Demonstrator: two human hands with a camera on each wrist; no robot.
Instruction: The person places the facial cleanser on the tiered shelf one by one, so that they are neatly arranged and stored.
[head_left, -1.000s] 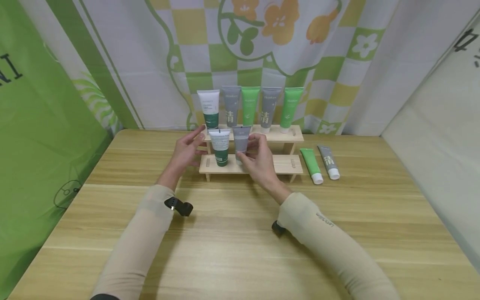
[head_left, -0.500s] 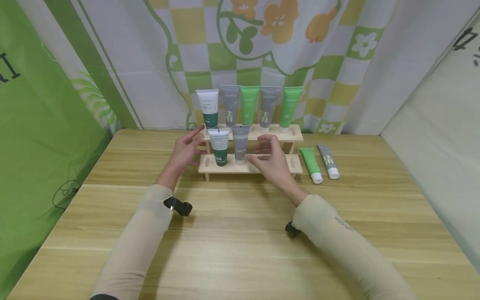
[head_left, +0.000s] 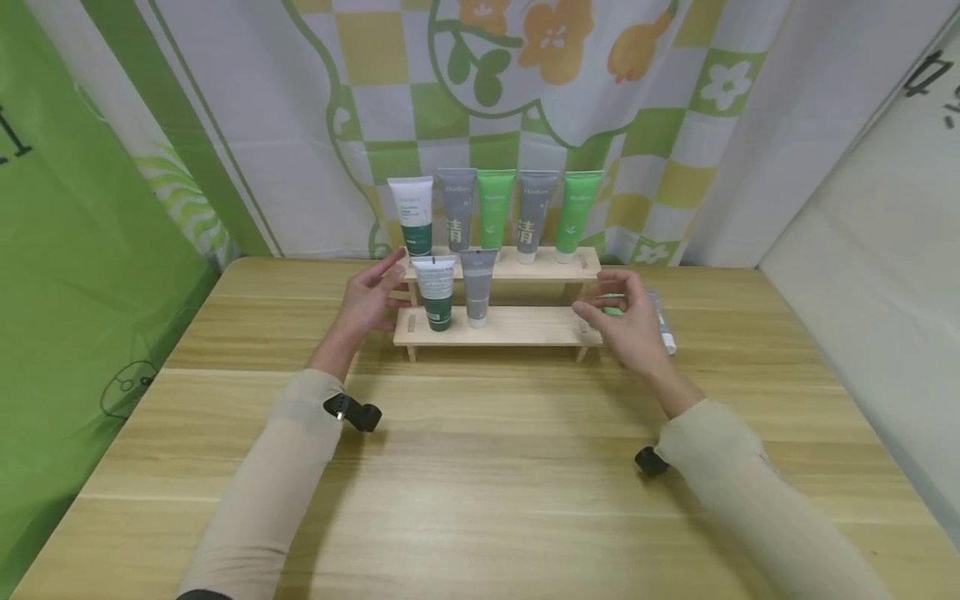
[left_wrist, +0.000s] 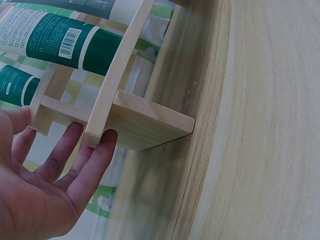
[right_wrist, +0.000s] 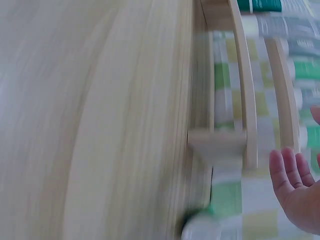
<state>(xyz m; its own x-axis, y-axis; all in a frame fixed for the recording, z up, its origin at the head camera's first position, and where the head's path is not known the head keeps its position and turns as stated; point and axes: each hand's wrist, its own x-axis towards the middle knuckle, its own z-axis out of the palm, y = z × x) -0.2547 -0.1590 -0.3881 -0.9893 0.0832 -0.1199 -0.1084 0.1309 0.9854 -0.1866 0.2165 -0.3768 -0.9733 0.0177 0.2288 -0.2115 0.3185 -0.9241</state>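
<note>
A two-tier wooden display rack [head_left: 525, 325] stands on the table. My left hand [head_left: 365, 307] touches its left end with outstretched fingers; in the left wrist view, the fingertips [left_wrist: 107, 140] rest against the shelf ends. On the lower tier stand a white-and-green squeeze tube [head_left: 435, 292] and a small grey squeeze tube [head_left: 477, 287]. My right hand [head_left: 630, 325] is beside the rack's right end, its fingers loosely bent and holding nothing. Behind it lie a green squeeze tube [head_left: 613, 303], mostly hidden, and a grey squeeze tube [head_left: 666, 329], partly hidden.
Several tubes stand cap-down along the upper tier, among them a white-and-green one [head_left: 412, 215] at the left and a green one [head_left: 578, 215] at the right. A patterned curtain [head_left: 442, 108] hangs behind the wooden table [head_left: 465, 483].
My right hand has let go of the small grey tube on the lower tier and moved right, toward the tubes lying on the table. My left hand stays at the rack's left end.
</note>
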